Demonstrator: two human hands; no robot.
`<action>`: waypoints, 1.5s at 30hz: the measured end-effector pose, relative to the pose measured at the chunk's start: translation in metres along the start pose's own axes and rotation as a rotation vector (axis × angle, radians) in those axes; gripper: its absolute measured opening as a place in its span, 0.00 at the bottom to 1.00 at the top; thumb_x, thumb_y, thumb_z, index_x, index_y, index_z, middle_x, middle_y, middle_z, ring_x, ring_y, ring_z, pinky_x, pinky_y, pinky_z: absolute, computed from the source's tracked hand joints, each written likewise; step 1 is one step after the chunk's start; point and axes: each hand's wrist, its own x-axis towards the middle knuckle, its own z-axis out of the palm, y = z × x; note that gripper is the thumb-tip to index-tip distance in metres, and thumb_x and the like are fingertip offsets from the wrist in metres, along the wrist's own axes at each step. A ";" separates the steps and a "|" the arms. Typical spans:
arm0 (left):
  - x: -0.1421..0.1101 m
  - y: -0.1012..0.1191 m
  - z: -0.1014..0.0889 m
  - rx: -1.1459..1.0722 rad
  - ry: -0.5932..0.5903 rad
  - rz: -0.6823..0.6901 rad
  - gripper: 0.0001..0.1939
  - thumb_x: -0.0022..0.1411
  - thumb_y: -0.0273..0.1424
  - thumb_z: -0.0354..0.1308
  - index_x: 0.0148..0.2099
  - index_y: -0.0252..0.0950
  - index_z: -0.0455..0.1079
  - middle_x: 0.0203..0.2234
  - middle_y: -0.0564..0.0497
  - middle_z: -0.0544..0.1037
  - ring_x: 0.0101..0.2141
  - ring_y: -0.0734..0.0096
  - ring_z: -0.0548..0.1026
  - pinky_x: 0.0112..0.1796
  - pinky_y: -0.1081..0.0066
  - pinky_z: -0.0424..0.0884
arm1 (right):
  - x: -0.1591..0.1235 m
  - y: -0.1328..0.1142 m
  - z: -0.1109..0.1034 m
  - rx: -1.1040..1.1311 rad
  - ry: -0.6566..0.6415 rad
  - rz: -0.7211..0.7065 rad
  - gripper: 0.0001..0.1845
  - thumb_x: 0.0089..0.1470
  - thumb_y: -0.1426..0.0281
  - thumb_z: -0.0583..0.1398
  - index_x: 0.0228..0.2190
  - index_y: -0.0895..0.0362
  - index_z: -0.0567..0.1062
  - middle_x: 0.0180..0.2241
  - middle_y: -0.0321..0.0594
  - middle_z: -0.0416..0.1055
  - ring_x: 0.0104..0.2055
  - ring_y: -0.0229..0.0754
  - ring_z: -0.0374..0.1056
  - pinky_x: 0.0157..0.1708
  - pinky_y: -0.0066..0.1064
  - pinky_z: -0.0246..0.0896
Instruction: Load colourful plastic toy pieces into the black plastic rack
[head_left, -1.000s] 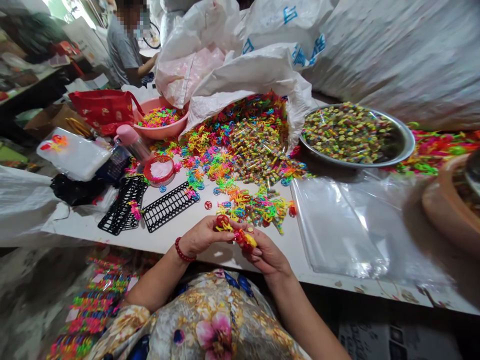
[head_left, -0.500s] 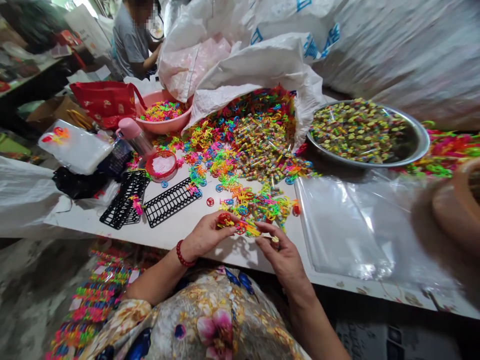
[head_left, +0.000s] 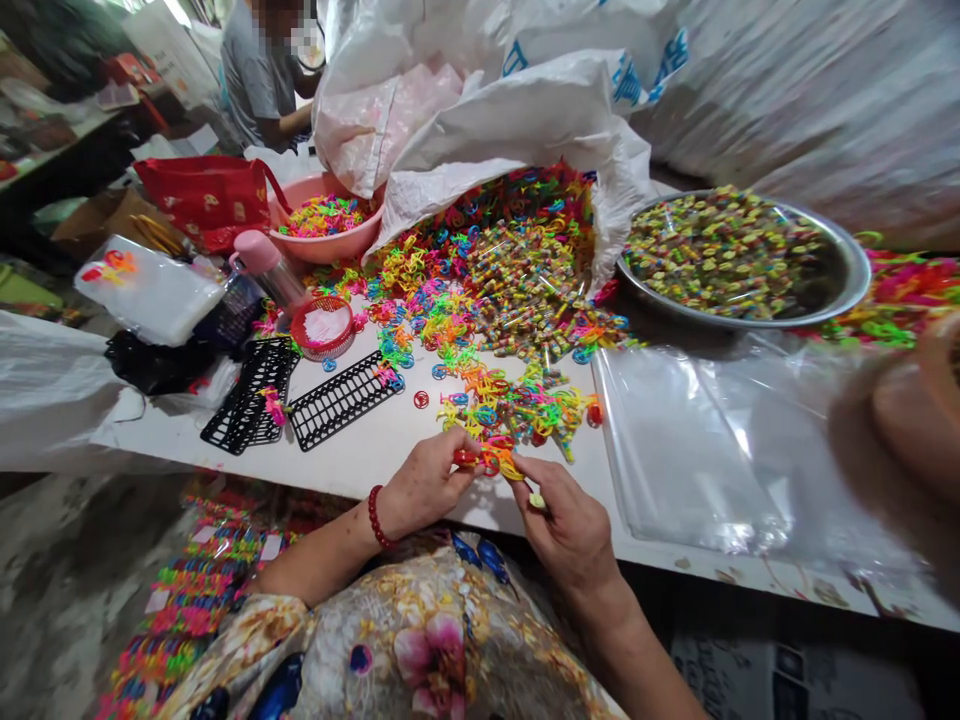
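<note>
My left hand [head_left: 429, 484], with a red bead bracelet [head_left: 378, 516] on its wrist, pinches a small plastic toy with red wheels and a yellow-orange body [head_left: 498, 458]. On the other side of it, my right hand [head_left: 568, 512] grips the toy's yellow end between thumb and fingers. A small tube with a pale yellow end [head_left: 537, 501] sticks out of my right hand, its rest hidden by the fingers. Just beyond both hands lies a loose pile of bright plastic pieces [head_left: 484, 385], with clear-wrapped, candy-like tubes [head_left: 525, 285] heaped behind.
Black plastic racks [head_left: 337, 402], a red basket [head_left: 324, 350] and a pink-capped bottle [head_left: 259, 252] are at left. Behind stands a pink basin [head_left: 337, 245]. A metal bowl of tubes [head_left: 859, 285] and clear plastic bags [head_left: 690, 450] are at right. A person [head_left: 259, 80] sits at the back.
My hands have come closer together around the toy. The left hand has shifted slightly right, and the red wheel in it has turned edge-on. The view has shifted a little.
</note>
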 end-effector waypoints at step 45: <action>0.006 -0.018 0.014 -0.056 0.244 0.103 0.27 0.63 0.49 0.58 0.59 0.40 0.63 0.52 0.42 0.67 0.47 0.61 0.73 0.43 0.61 0.74 | 0.028 0.013 0.003 0.790 -0.170 0.900 0.22 0.45 0.52 0.69 0.35 0.55 0.77 0.26 0.34 0.73 0.25 0.36 0.65 0.22 0.26 0.59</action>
